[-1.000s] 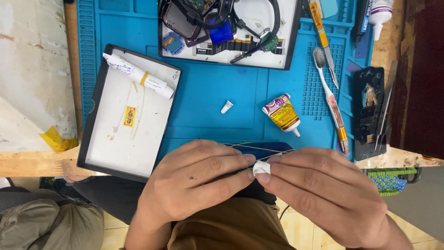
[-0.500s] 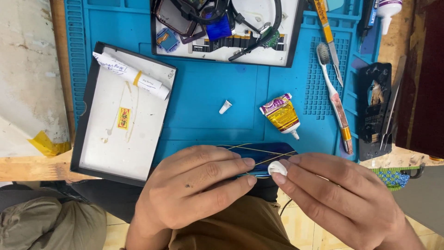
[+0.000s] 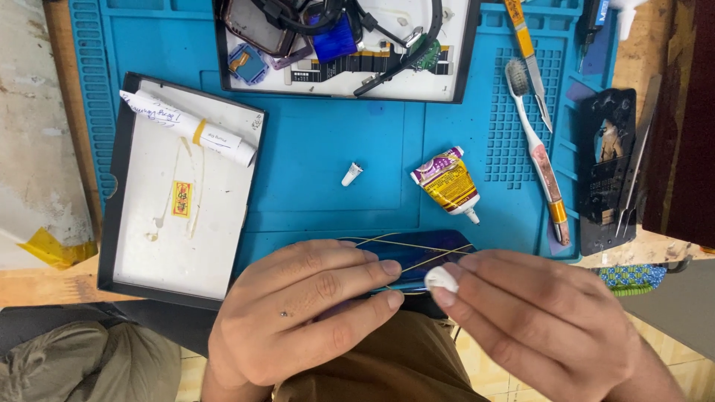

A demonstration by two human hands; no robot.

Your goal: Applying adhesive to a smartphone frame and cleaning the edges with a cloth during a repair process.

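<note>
We count two hands: our left hand (image 3: 305, 313) and our right hand (image 3: 536, 320). We see one blue phone (image 3: 417, 260) with two rubber bands (image 3: 417, 249) across it, and one small white wad (image 3: 441, 279). On the worktop lies one blue mat (image 3: 328, 179). We count two trays: one black-rimmed tray (image 3: 149, 246) and one white tray (image 3: 447, 74). There are two tubes: one white tube (image 3: 186, 126) and one yellow tube (image 3: 447, 182). We see one white cap (image 3: 351, 174), one toothbrush (image 3: 536, 149) and one pair of tweezers (image 3: 633, 179).

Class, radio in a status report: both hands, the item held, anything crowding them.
Left hand grips blue phone bound with rubber bands. Right hand presses white wad to its edge. Glue tube close behind.
</note>
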